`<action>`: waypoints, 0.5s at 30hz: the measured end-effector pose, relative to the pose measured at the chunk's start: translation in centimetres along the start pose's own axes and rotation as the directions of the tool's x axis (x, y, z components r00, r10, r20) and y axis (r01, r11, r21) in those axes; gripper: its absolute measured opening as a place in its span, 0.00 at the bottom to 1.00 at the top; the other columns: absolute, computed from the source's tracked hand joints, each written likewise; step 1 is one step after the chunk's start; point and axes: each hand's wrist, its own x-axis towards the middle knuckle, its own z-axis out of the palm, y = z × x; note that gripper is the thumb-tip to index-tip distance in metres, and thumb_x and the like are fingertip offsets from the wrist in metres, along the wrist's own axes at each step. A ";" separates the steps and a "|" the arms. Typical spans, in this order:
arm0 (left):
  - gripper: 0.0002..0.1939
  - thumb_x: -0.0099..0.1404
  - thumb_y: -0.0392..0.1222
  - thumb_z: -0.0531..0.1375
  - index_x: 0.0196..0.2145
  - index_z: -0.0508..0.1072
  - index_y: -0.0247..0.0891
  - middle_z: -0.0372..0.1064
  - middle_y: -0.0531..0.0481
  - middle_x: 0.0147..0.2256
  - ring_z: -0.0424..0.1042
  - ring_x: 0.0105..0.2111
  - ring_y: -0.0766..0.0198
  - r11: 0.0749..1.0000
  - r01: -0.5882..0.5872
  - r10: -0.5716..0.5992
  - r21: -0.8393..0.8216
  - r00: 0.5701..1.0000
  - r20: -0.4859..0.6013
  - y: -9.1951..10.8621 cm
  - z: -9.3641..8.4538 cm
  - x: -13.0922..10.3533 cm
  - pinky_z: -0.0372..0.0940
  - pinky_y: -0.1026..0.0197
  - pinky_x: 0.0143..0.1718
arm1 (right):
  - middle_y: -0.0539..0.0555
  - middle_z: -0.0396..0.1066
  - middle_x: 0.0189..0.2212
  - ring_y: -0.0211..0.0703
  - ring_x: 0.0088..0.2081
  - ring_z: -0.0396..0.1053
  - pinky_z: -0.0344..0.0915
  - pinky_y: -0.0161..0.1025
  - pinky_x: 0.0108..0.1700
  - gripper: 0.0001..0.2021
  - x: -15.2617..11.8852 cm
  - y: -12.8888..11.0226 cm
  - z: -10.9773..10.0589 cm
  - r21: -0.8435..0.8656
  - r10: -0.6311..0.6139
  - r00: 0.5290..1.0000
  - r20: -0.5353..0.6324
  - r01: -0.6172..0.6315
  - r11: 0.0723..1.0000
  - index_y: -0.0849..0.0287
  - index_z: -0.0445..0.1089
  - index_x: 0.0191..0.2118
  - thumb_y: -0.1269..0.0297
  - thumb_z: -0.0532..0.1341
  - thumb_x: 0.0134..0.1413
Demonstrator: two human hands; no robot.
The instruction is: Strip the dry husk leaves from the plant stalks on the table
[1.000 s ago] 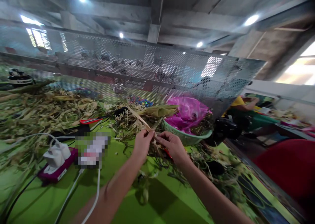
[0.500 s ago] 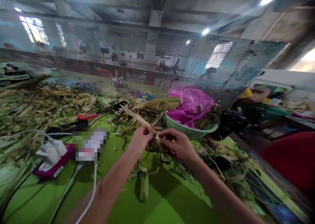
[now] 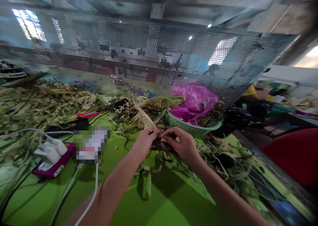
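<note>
Husk strip (image 3: 145, 116) steeper, in left grip (image 3: 146, 140)

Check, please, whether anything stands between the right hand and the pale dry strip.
Nothing visible stands between them: the right hand has its fingertips at the near end of the pale dry strip, close beside the left hand.

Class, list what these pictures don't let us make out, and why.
All head view:
- Lower end of the husk strip: hidden by left hand and right hand.
- Red tool: mostly behind right hand.
- Phone-like object: pixelated.
- Basket's bottom: covered.
- Black-and-white object: cut by left edge.
</note>
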 end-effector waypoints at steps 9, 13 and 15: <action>0.19 0.39 0.38 0.73 0.25 0.68 0.33 0.67 0.55 0.19 0.65 0.19 0.71 0.999 0.008 -0.013 -0.035 0.989 -0.146 0.2 -0.3 0.2 0.62 0.66 0.23 | 0.52 0.70 0.33 0.43 0.38 0.69 0.64 0.39 0.42 0.03 0.2 -0.2 -0.1 0.009 -0.078 0.986 0.146 0.078 0.997 0.57 0.71 0.31 0.64 0.63 0.54; 0.20 0.39 0.41 0.73 0.25 0.68 0.33 0.66 0.56 0.19 0.64 0.18 0.72 0.999 -0.021 0.018 -0.025 0.992 -0.127 -0.3 -0.3 0.3 0.61 0.67 0.22 | 0.52 0.70 0.31 0.43 0.35 0.68 0.64 0.39 0.40 0.04 0.0 -0.1 0.4 0.030 0.019 0.996 0.087 -0.021 0.999 0.57 0.70 0.30 0.63 0.63 0.53; 0.19 0.39 0.42 0.73 0.25 0.69 0.33 0.67 0.56 0.20 0.65 0.19 0.71 0.999 -0.029 0.025 -0.029 0.992 -0.121 -0.4 -0.3 0.3 0.62 0.66 0.23 | 0.51 0.69 0.29 0.42 0.33 0.68 0.64 0.38 0.38 0.04 -0.2 0.0 0.7 0.049 0.079 0.996 0.046 -0.081 0.996 0.58 0.69 0.31 0.63 0.62 0.52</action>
